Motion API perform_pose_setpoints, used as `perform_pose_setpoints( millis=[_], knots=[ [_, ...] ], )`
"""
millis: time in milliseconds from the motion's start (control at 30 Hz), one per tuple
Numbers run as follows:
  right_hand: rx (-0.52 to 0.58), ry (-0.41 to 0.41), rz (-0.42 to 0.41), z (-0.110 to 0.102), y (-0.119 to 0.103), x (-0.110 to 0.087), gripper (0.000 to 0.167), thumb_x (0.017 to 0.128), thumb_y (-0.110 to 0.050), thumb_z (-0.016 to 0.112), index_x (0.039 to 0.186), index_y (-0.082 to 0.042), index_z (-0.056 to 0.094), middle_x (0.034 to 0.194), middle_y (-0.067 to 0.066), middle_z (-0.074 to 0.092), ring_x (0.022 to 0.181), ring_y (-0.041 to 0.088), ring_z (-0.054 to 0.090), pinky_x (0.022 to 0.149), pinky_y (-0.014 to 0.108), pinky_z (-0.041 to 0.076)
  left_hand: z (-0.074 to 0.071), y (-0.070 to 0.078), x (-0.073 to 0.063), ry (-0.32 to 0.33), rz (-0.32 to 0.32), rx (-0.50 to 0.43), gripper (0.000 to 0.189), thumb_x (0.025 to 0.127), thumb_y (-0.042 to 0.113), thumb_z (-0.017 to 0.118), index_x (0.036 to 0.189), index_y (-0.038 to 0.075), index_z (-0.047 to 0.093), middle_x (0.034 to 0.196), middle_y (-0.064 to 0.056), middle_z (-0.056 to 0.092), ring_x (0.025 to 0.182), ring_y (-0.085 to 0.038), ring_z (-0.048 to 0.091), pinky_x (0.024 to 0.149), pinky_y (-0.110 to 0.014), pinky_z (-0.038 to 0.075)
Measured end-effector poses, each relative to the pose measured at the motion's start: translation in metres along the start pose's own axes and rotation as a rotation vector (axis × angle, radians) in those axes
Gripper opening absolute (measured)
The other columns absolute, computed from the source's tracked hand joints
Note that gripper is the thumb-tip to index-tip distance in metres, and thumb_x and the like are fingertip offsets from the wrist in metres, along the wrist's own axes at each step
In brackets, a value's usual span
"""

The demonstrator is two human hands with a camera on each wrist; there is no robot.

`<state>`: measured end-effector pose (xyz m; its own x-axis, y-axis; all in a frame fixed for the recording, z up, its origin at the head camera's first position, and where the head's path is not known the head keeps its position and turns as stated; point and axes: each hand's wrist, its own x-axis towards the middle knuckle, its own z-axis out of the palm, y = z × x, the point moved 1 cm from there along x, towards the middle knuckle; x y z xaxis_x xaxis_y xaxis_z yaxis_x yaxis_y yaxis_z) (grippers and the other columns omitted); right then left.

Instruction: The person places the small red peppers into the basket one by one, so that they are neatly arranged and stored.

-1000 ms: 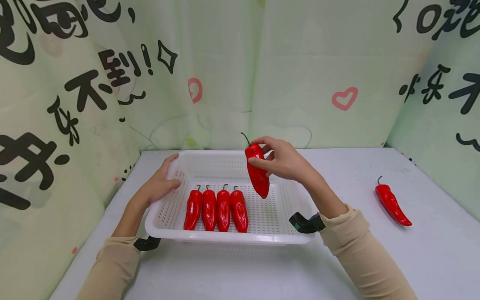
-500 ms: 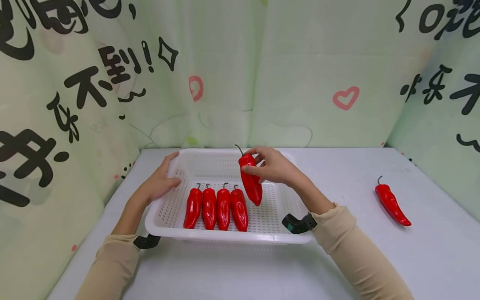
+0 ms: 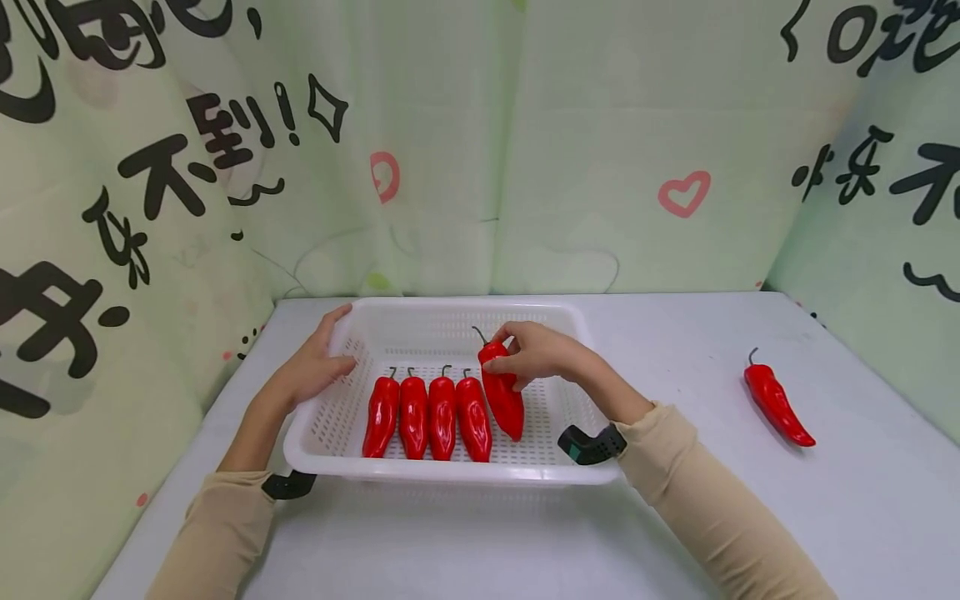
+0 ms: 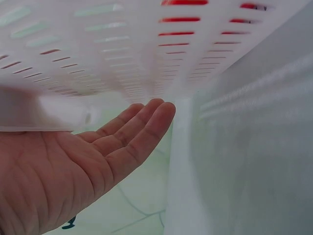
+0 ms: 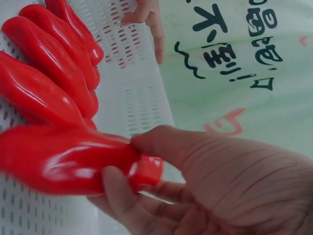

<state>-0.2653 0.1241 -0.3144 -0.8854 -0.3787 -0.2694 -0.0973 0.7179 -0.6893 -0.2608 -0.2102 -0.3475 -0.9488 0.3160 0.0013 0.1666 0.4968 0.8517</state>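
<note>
In the head view my right hand pinches a red chili pepper near its stem end, between thumb and fingers. That pepper tilts, tip down, low inside a white perforated plastic basket. Several more red peppers lie side by side in the basket just left of it, stems pointing away. My left hand grips the basket's left side, thumb over the rim. The left wrist view shows its fingers outside, under the basket wall. Close up in the right wrist view, the held pepper overlaps its neighbour.
One more red pepper lies on the white table to the right of the basket. A pale green curtain with black lettering and hearts hangs behind and along both sides.
My right hand has lowered the pepper into the basket, moving slightly left, beside the row. The left hand keeps its hold on the basket.
</note>
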Motion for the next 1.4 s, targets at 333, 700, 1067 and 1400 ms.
perform_pose_setpoints(
  millis=[333,700,1067,1400],
  knots=[
    [-0.063,-0.14,0.082,0.004,0.004,0.004,0.041,0.097,-0.014,0.065,0.133,0.001,0.056,0.101,0.015,0.07,0.075,0.021,0.071,0.08,0.036,0.063,-0.003,0.001,-0.001,0.001,0.0,0.004,0.083,0.096,0.004,0.05,0.164,0.012,0.002,0.148,-0.032,0.038,0.118,-0.048,0.056,0.09,-0.059,0.057],
    [-0.098,-0.216,0.085,0.008,0.004,0.002,0.044,0.098,-0.019,0.065,0.137,-0.001,0.055,0.101,0.013,0.07,0.076,0.02,0.073,0.078,0.034,0.063,-0.004,0.0,0.001,-0.007,-0.004,-0.009,0.083,0.095,0.003,0.049,0.164,0.011,0.002,0.147,-0.032,0.037,0.117,-0.048,0.056,0.09,-0.057,0.058],
    [-0.163,0.03,-0.135,-0.007,-0.009,-0.011,0.041,0.099,-0.024,0.065,0.131,0.0,0.061,0.105,0.016,0.072,0.082,0.029,0.072,0.071,0.035,0.063,-0.003,-0.002,0.0,-0.009,-0.001,-0.034,0.083,0.095,0.002,0.049,0.164,0.012,0.002,0.148,-0.032,0.036,0.115,-0.047,0.057,0.087,-0.056,0.059],
    [0.044,0.339,-0.358,-0.028,-0.036,-0.053,0.035,0.099,-0.022,0.066,0.13,-0.005,0.064,0.097,0.009,0.074,0.076,0.02,0.07,0.069,0.034,0.061,-0.001,-0.002,0.002,-0.005,-0.017,-0.037,0.084,0.096,0.003,0.051,0.164,0.013,0.003,0.148,-0.032,0.038,0.118,-0.048,0.058,0.086,-0.056,0.059]
  ],
)
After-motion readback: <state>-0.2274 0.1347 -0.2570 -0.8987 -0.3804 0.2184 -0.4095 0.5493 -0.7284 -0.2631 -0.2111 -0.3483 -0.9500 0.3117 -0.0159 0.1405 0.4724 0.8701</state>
